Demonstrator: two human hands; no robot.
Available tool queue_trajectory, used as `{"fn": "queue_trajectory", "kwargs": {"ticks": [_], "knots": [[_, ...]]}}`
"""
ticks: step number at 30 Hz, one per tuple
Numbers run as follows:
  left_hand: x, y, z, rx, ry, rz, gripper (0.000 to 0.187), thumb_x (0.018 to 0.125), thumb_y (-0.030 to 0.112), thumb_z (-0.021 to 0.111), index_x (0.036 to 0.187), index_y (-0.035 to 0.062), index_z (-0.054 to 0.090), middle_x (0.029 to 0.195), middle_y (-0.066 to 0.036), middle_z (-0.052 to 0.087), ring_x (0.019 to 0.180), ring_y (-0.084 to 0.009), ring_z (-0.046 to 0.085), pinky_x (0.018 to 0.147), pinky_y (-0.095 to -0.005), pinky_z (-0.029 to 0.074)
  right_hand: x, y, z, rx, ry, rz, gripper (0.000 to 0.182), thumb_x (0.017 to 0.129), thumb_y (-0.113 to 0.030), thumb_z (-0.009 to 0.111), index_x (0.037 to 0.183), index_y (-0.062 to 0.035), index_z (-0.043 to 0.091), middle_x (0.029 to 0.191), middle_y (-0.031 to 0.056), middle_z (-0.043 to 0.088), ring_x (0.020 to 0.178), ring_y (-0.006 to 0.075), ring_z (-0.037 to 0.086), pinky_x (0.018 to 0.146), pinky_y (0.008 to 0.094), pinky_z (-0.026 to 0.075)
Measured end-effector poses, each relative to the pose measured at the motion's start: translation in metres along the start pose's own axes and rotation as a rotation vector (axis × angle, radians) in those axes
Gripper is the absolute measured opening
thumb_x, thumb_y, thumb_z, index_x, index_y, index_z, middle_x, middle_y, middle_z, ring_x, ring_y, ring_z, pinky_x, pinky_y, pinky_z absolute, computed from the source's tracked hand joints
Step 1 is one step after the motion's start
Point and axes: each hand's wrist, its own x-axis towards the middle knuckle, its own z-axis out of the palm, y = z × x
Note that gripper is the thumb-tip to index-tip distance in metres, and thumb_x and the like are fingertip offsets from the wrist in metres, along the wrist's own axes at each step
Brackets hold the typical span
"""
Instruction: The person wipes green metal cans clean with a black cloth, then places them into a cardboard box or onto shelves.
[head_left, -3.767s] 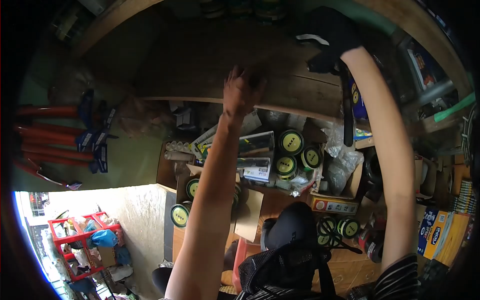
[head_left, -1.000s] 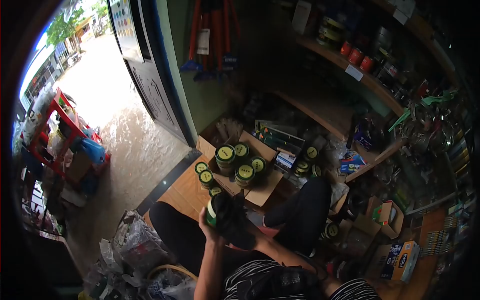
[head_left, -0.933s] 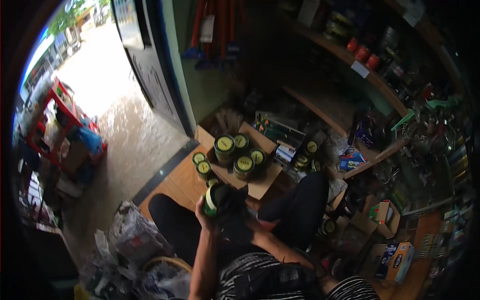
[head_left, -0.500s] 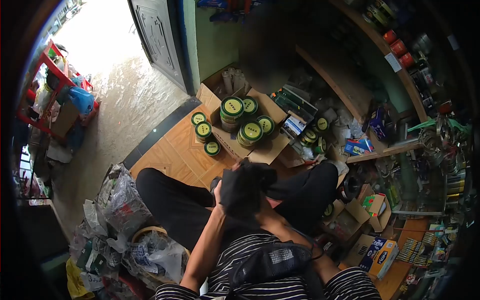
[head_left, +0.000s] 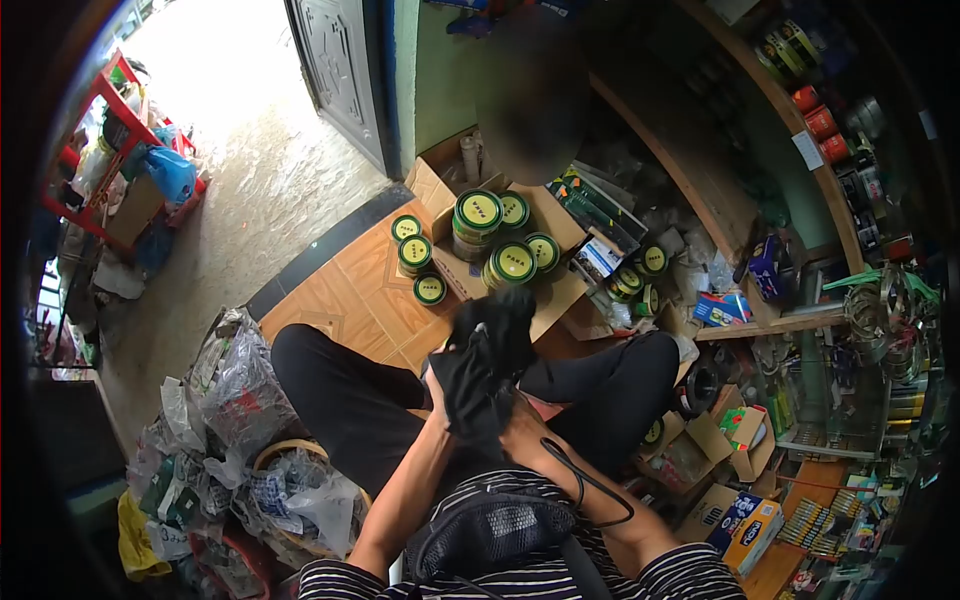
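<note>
A bunched black cloth (head_left: 484, 372) is held up in front of my lap between both hands. My left hand (head_left: 437, 398) grips its left side, with the thumb showing and most fingers covered by the folds. Lower on the other side, my right hand (head_left: 517, 424) is closed at the cloth's edge, its fingertips hidden. Whether anything is wrapped inside cannot be seen. Just beyond the cloth, round cans with yellow-green lids (head_left: 516, 263) marked PAKA stand in and around an open cardboard box (head_left: 462, 277).
Smaller lidded cans (head_left: 414, 250) stand on the wood-look tiles (head_left: 330, 300). Plastic bags (head_left: 245, 385) and a round basket (head_left: 350, 470) lie to my left. Shelves (head_left: 780, 320), cartons and a yellow-blue box (head_left: 750, 525) line my right. An open door (head_left: 345, 75) is ahead.
The cloth has shifted and refolded in my hands, its upper end now reaching farther forward. My right hand shows more. The camera view has moved slightly.
</note>
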Motion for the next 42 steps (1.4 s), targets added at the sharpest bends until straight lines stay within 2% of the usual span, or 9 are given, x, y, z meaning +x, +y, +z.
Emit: {"fn": "queue_trajectory", "kwargs": {"ticks": [7,11,12,15,19,22,32,35,42], "knots": [[0.01,-0.003,-0.016,-0.351,-0.291,-0.289,0.069,0.092,0.058,0.052,0.14,0.0087,0.06,0.143,-0.013,0.062,0.129,-0.0314,0.06,0.115,-0.0486,0.043,0.019,0.023,-0.042,0.16,-0.213,0.348,0.046,0.083,-0.004,0.071,0.128,-0.0006,0.062,0.12,0.021,0.068,0.118,0.0371,0.064,0.104,0.0493,0.048],[0.005,0.008,0.024,0.009,-0.055,-0.03,0.064,0.096,0.047,0.049,0.144,0.0049,0.055,0.145,-0.014,0.06,0.132,-0.0309,0.056,0.113,-0.0456,0.045,0.052,-0.006,-0.03,-0.183,-0.331,0.253,0.052,0.081,-0.005,0.066,0.132,0.0018,0.06,0.129,0.0255,0.063,0.124,0.0419,0.057,0.114,0.0492,0.038],[0.008,0.005,0.012,0.135,-0.105,0.08,0.06,0.1,0.042,0.047,0.146,0.0041,0.052,0.146,-0.013,0.058,0.133,-0.0293,0.056,0.115,-0.0436,0.043,0.06,-0.005,-0.006,-0.126,-0.107,0.193,0.054,0.081,-0.008,0.068,0.134,0.0001,0.06,0.131,0.0253,0.063,0.13,0.0417,0.054,0.12,0.0512,0.031],[0.012,0.006,-0.012,0.184,-0.331,0.24,0.051,0.107,0.03,0.04,0.149,0.0029,0.047,0.148,-0.012,0.055,0.133,-0.025,0.055,0.118,-0.0385,0.04,0.054,-0.01,-0.01,-0.072,-0.391,0.173,0.065,0.086,-0.019,0.063,0.147,-0.0008,0.051,0.155,0.0226,0.047,0.152,0.0403,0.031,0.128,0.0562,0.018],[0.051,-0.034,-0.117,-0.396,-0.126,-0.001,0.043,0.106,0.039,0.047,0.127,0.0063,0.064,0.119,-0.009,0.072,0.108,-0.0219,0.068,0.101,-0.0389,0.053,0.042,-0.026,-0.016,-0.337,-0.311,-0.091,0.061,0.086,-0.015,0.061,0.145,0.0012,0.053,0.153,0.0226,0.049,0.154,0.0467,0.021,0.125,0.0619,0.022],[0.032,-0.004,-0.058,-0.745,-0.512,-0.32,0.038,0.106,0.039,0.049,0.12,0.0082,0.066,0.113,-0.006,0.072,0.107,-0.0198,0.067,0.101,-0.0371,0.052,0.046,-0.037,-0.032,-0.423,-0.447,-0.173,0.054,0.084,-0.015,0.066,0.133,0.0057,0.061,0.15,0.026,0.05,0.148,0.0583,0.026,0.121,0.0623,0.031],[0.014,-0.009,-0.024,0.757,-0.345,0.22,0.052,0.109,0.033,0.047,0.152,0.0055,0.04,0.156,-0.012,0.042,0.142,-0.0225,0.044,0.119,-0.0376,0.034,0.073,-0.042,-0.028,-0.283,-0.126,-0.065,0.06,0.095,-0.026,0.069,0.147,-0.0004,0.052,0.154,0.0217,0.046,0.148,0.0406,0.039,0.121,0.0599,0.029],[0.022,0.005,-0.009,1.042,-0.422,0.299,0.056,0.109,0.03,0.048,0.158,0.0044,0.037,0.164,-0.012,0.038,0.148,-0.0238,0.041,0.123,-0.0382,0.031,0.057,-0.022,-0.029,-0.323,-0.095,0.267,0.079,0.1,-0.045,0.062,0.153,0.008,0.037,0.159,0.0316,0.035,0.15,0.0438,0.033,0.125,0.0541,0.025],[0.015,0.006,-0.014,0.961,-0.318,0.246,0.055,0.109,0.029,0.046,0.158,0.0045,0.037,0.164,-0.012,0.039,0.149,-0.0238,0.04,0.125,-0.0388,0.028,0.062,-0.021,-0.011,-0.204,-0.189,0.044,0.092,0.101,-0.049,0.06,0.155,0.0156,0.023,0.161,0.0369,0.026,0.152,0.0468,0.026,0.125,0.0501,0.026]]}}
